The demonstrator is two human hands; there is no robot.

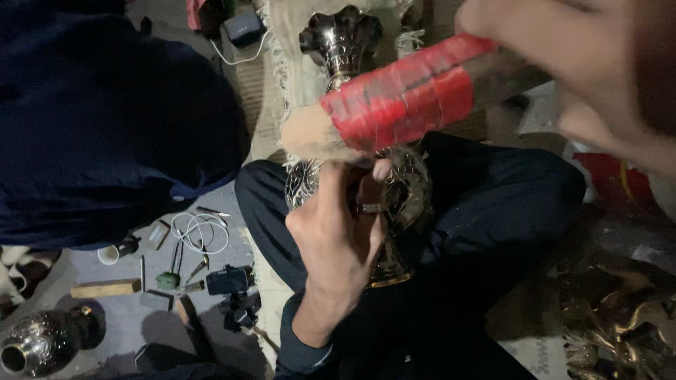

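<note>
My right hand (598,77) grips a wooden mallet-like stick wrapped in red tape (401,98), raised close to the camera at the upper right. Its bare wooden end hangs just above my left hand (338,232). My left hand holds a small metal tool, only partly visible between the fingers, against the belly of an engraved brass vase (408,186) that lies across my lap. The vase's flared neck (341,35) points away from me.
Another person in dark blue clothing (105,119) sits at the left. On the floor lie a white cable coil (201,232), small hand tools, a wooden block (105,288), a white cup (109,255) and a second brass vase (42,341). Brass pieces (620,317) lie at lower right.
</note>
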